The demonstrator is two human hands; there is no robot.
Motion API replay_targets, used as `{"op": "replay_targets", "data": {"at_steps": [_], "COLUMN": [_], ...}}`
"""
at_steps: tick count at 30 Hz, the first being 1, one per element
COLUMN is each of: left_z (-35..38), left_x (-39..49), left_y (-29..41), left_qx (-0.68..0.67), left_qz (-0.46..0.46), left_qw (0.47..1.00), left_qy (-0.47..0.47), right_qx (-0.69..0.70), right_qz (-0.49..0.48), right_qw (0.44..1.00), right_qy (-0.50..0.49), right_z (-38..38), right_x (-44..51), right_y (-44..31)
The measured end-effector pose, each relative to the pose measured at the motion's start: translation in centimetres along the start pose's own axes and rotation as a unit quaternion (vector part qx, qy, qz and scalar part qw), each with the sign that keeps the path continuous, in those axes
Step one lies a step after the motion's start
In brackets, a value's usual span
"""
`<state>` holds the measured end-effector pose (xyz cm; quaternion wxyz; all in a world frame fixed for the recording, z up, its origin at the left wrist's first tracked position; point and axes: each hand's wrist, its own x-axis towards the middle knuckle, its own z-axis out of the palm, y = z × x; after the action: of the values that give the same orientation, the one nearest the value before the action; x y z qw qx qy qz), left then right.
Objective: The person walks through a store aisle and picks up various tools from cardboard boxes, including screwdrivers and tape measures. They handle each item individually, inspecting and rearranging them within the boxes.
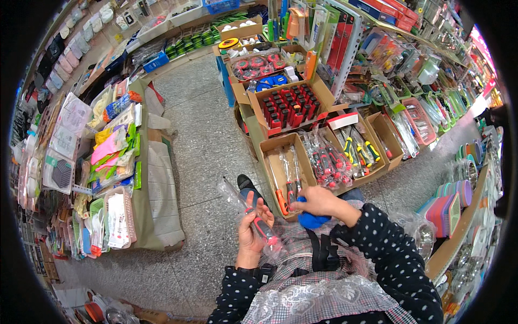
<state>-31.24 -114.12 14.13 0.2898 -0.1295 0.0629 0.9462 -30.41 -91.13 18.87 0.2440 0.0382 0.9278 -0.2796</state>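
A red-and-black handled screwdriver (262,227) in a clear plastic sleeve lies across my left hand (253,231), its shaft pointing up and left; the thumb rests on it. A blue cloth (313,220) is held in my right hand (319,201), just above my lap at the near end of a cardboard box (300,139). Inside that box are an orange-handled screwdriver (282,202) and several others with red-and-black handles, some in clear sleeves. To its right, a second box holds a pile of bagged red-and-black screwdrivers (330,162).
Yellow-and-black handled tools (366,156) fill a box at the right. Behind stands a box of upright red-and-black tools (291,107), with blue tape measures (271,82) beyond. A stand with packaged goods (115,154) is at the left, across the stone floor (202,121). Stacked plastic baskets (445,206) stand right.
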Motion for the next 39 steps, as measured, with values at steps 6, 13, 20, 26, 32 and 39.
{"op": "replay_targets", "data": {"at_steps": [6, 13, 20, 26, 32, 39], "left_z": [0.5, 1.3, -0.1, -2.9, -3.8, -3.5], "left_x": [0.3, 0.1, 0.7, 1.0, 0.7, 0.0], "left_y": [-0.9, -1.0, -0.8, 0.7, 1.3, 1.8], "left_qx": [0.193, 0.269, 0.224, 0.145, 0.112, 0.127], "left_qz": [0.021, -0.003, -0.026, -0.001, 0.008, -0.009], "left_qw": [0.976, 0.959, 0.969, 0.974, 0.968, 0.968], "left_qy": [0.097, 0.088, 0.102, 0.175, 0.223, 0.217], "right_qx": [0.055, 0.025, 0.385, 0.358, 0.311, 0.138], "right_qz": [-0.168, -0.142, -0.035, 0.075, 0.101, 0.082], "right_qw": [0.983, 0.988, 0.916, 0.928, 0.945, 0.987], "right_qy": [-0.051, -0.051, -0.112, -0.074, -0.006, 0.014], "right_z": [0.0, 2.6, 2.4, 2.8, 3.6, 5.6], "right_x": [-4.5, -3.6, -4.4, -3.3, 1.5, 5.2], "right_y": [-4.3, -4.4, -1.3, 2.5, 4.3, 5.5]}}
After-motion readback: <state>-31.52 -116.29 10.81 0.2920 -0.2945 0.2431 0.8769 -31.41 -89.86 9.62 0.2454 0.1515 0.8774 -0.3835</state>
